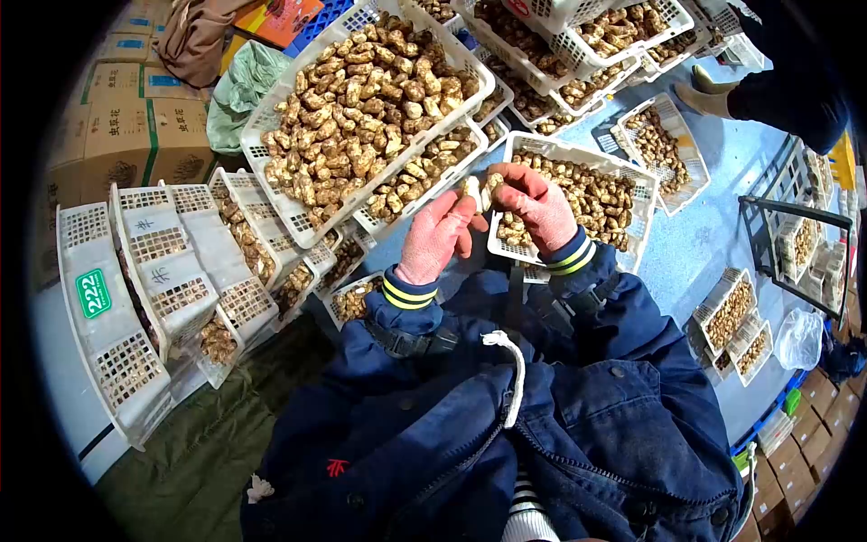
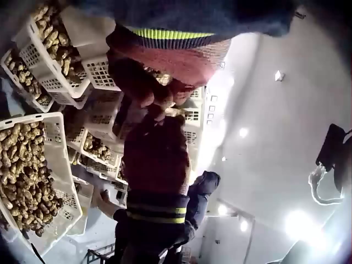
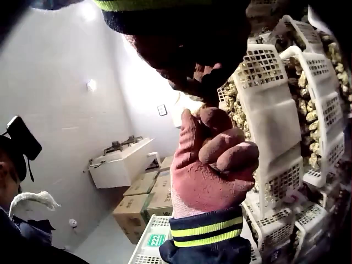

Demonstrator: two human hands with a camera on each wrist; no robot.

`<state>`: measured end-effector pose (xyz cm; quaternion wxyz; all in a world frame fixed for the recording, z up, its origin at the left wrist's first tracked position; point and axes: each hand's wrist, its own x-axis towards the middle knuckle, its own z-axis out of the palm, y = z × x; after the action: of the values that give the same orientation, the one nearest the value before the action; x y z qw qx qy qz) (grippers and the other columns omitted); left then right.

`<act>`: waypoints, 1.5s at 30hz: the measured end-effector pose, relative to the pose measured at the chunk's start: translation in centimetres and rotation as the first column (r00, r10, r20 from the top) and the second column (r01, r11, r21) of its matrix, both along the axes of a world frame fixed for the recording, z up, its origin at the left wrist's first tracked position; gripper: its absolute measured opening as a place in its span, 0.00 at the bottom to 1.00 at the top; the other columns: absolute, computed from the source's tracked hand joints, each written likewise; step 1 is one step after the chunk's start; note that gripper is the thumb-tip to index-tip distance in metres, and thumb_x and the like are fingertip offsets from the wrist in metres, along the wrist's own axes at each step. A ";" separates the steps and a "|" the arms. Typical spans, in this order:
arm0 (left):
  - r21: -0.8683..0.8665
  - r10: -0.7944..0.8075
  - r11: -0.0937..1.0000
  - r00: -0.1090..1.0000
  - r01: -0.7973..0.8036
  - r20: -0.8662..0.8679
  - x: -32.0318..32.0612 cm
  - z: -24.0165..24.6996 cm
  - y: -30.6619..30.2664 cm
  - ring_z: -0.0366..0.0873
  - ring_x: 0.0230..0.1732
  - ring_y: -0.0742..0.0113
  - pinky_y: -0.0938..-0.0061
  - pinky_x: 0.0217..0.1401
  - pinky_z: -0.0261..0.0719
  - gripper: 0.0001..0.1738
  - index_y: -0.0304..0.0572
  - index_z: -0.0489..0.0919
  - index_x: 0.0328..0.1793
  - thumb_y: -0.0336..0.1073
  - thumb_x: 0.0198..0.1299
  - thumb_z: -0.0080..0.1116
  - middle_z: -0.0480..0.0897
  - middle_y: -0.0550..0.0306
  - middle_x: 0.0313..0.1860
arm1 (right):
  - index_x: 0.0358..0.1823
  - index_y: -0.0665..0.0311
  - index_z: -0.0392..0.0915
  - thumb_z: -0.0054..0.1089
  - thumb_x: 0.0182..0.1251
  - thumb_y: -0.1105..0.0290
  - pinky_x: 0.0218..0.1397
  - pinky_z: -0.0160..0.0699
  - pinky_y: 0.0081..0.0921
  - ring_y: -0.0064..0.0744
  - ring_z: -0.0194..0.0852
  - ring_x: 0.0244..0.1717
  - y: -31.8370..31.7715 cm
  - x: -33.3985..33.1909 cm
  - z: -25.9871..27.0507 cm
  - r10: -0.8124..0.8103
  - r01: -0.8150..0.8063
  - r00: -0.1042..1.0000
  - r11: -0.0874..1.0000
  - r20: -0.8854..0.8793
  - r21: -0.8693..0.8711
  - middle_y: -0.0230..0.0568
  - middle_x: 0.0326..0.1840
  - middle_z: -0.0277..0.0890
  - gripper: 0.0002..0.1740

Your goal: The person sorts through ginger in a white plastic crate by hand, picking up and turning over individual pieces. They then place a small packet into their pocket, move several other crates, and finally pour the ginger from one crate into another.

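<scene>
Both hands wear pinkish, dirt-stained gloves and meet in front of the chest. My left hand [image 1: 432,239] pinches a pale mushroom [image 1: 470,191] between thumb and fingers. Close beside it, my right hand [image 1: 539,210] grips a brownish mushroom [image 1: 492,187] at its fingertips. In the right wrist view the left hand [image 3: 214,165] shows curled fingers. The left wrist view has the right hand [image 2: 157,154] in dark shadow. Beneath the hands sits a white perforated crate [image 1: 643,194] of brown and cream mushrooms [image 1: 591,203].
A heaped crate [image 1: 256,149] of mushrooms stands ahead on the left. More crates [image 1: 167,271] line the left side, near cardboard boxes [image 1: 117,126]. Stacked crates [image 1: 578,54] stand at the back. Someone's dark-clothed leg [image 1: 795,99] is at far right, near a black-framed rack [image 1: 759,244].
</scene>
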<state>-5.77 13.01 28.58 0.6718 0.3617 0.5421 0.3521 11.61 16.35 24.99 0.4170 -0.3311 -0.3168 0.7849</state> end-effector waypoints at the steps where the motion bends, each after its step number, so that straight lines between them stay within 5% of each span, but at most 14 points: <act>1: 0.002 0.001 1.000 1.000 -0.001 0.000 0.0 -0.2 -0.1 0.67 0.16 0.76 0.84 0.20 0.65 0.21 0.32 0.72 0.45 0.47 0.65 0.47 0.79 0.52 0.30 | 0.57 0.71 0.67 0.57 0.61 0.68 0.48 0.67 0.18 0.19 0.69 0.41 0.0 0.1 0.0 -0.016 0.016 1.000 1.000 -0.014 -0.006 0.31 0.43 0.73 0.24; 7: -0.042 -0.026 0.999 1.000 0.027 0.016 0.1 -1.2 -0.2 0.71 0.21 0.75 0.83 0.19 0.68 0.12 0.35 0.70 0.45 0.36 0.62 0.51 0.76 0.56 0.30 | 0.58 0.66 0.69 0.52 0.61 0.75 0.49 0.68 0.17 0.21 0.70 0.45 -0.1 -1.2 1.2 0.051 -0.122 0.913 0.981 0.405 0.151 0.34 0.45 0.74 0.21; 11: -0.109 0.244 0.968 0.946 -0.225 0.215 -2.0 -2.6 -1.7 0.73 0.27 0.75 0.82 0.19 0.71 0.16 0.36 0.70 0.51 0.33 0.58 0.55 0.75 0.61 0.34 | 0.62 0.66 0.65 0.45 0.62 0.75 0.55 0.65 0.18 0.23 0.68 0.51 0.1 -3.6 1.1 0.151 -0.316 0.841 0.916 0.519 0.247 0.38 0.54 0.69 0.24; 13: -0.118 0.412 0.911 0.888 -0.395 0.204 -3.6 -2.0 -2.7 0.70 0.24 0.76 0.83 0.16 0.66 0.20 0.38 0.72 0.52 0.40 0.56 0.59 0.74 0.63 0.30 | 0.65 0.68 0.58 0.45 0.65 0.70 0.52 0.65 0.17 0.22 0.69 0.49 -0.3 -5.2 1.1 0.242 -0.281 0.940 0.949 0.240 0.144 0.36 0.55 0.69 0.27; 19: -0.064 0.781 0.508 0.428 -0.859 0.456 -19.3 -0.7 -6.8 0.54 0.17 0.83 0.88 0.16 0.52 0.19 0.44 0.72 0.51 0.49 0.62 0.52 0.64 0.70 0.24 | 0.61 0.70 0.64 0.51 0.67 0.60 0.48 0.69 0.20 0.23 0.71 0.43 -0.5 -7.4 -1.4 0.422 -0.443 0.881 0.895 0.214 0.056 0.37 0.48 0.74 0.26; 21: -0.341 0.865 0.277 0.078 -0.898 0.496 -24.8 -0.6 -7.2 0.55 0.17 0.83 0.88 0.18 0.58 0.21 0.41 0.73 0.52 0.49 0.61 0.53 0.73 0.68 0.29 | 0.59 0.70 0.66 0.51 0.67 0.62 0.48 0.69 0.20 0.23 0.71 0.42 -0.5 -7.0 -2.1 0.450 -0.496 0.844 0.862 0.290 0.104 0.37 0.46 0.75 0.24; 25: -0.397 0.877 0.405 0.228 -0.824 0.423 -23.0 -5.0 -9.4 0.50 0.15 0.83 0.84 0.19 0.56 0.18 0.40 0.75 0.52 0.44 0.65 0.49 0.80 0.67 0.32 | 0.58 0.67 0.67 0.50 0.68 0.64 0.48 0.70 0.19 0.22 0.71 0.44 -0.9 -5.4 -5.5 0.464 -0.469 0.839 0.882 0.285 -0.055 0.35 0.48 0.73 0.21; 26: -0.368 0.657 0.675 0.293 -0.639 0.695 -22.6 -7.4 -10.1 0.49 0.14 0.83 0.85 0.17 0.49 0.19 0.38 0.74 0.55 0.43 0.66 0.47 0.80 0.67 0.32 | 0.58 0.67 0.67 0.49 0.68 0.65 0.50 0.69 0.19 0.22 0.70 0.47 -0.8 -4.8 -6.4 0.487 -0.475 0.836 0.873 0.254 -0.111 0.33 0.50 0.73 0.20; 31: -0.478 0.684 0.725 0.599 -0.496 0.416 -11.7 -8.6 -6.5 0.53 0.16 0.81 0.85 0.16 0.48 0.19 0.41 0.75 0.54 0.46 0.66 0.46 0.68 0.72 0.21 | 0.49 0.66 0.74 0.48 0.66 0.70 0.41 0.72 0.19 0.19 0.72 0.37 -3.2 2.4 -14.4 0.348 -0.270 0.840 0.934 0.417 -0.236 0.29 0.37 0.77 0.13; 33: -0.388 0.533 0.820 0.809 -0.421 0.249 -7.3 -10.6 -6.5 0.52 0.14 0.80 0.82 0.18 0.48 0.17 0.45 0.77 0.48 0.48 0.62 0.52 0.67 0.69 0.21 | 0.47 0.62 0.77 0.49 0.66 0.64 0.41 0.73 0.21 0.22 0.74 0.36 -5.9 6.8 -18.6 0.374 -0.179 0.708 0.916 0.600 -0.360 0.33 0.33 0.78 0.14; 35: -0.723 0.627 0.643 0.715 -0.252 0.309 -4.5 -12.0 -6.6 0.56 0.15 0.79 0.81 0.18 0.51 0.16 0.46 0.77 0.47 0.48 0.62 0.52 0.70 0.67 0.22 | 0.46 0.57 0.79 0.49 0.64 0.57 0.43 0.74 0.26 0.30 0.77 0.38 -8.9 11.2 -22.2 0.484 -0.269 0.320 0.871 0.815 -0.411 0.39 0.33 0.80 0.17; 39: -0.757 0.478 0.649 0.815 -0.077 0.327 1.2 -14.9 -9.8 0.64 0.17 0.79 0.81 0.19 0.60 0.18 0.44 0.75 0.48 0.49 0.61 0.52 0.74 0.63 0.26 | 0.52 0.53 0.74 0.55 0.56 0.64 0.43 0.74 0.36 0.46 0.74 0.42 -9.1 13.9 -24.6 0.105 -0.422 -0.209 0.887 0.972 -0.186 0.48 0.41 0.74 0.20; 42: -0.810 0.424 0.586 0.844 0.021 0.328 3.3 -17.7 -12.1 0.62 0.17 0.79 0.82 0.20 0.60 0.17 0.44 0.75 0.48 0.48 0.63 0.50 0.73 0.64 0.26 | 0.52 0.46 0.72 0.58 0.50 0.64 0.51 0.70 0.40 0.49 0.66 0.54 -4.6 10.5 -28.8 -0.226 -0.643 -0.206 0.765 0.952 0.042 0.45 0.50 0.68 0.23; 45: -0.837 0.385 0.547 0.894 -0.021 0.229 4.4 -18.5 -13.0 0.61 0.17 0.80 0.83 0.21 0.58 0.16 0.43 0.74 0.48 0.47 0.64 0.47 0.71 0.66 0.24 | 0.50 0.49 0.73 0.63 0.47 0.58 0.60 0.61 0.46 0.50 0.56 0.63 0.3 4.7 -30.4 -0.268 -0.735 0.043 0.644 0.963 0.212 0.46 0.55 0.65 0.25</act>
<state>-1.35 0.03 10.11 0.8077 -0.1332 0.5373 0.2029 16.28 16.69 -5.37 0.0222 -0.5090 -0.8311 0.2230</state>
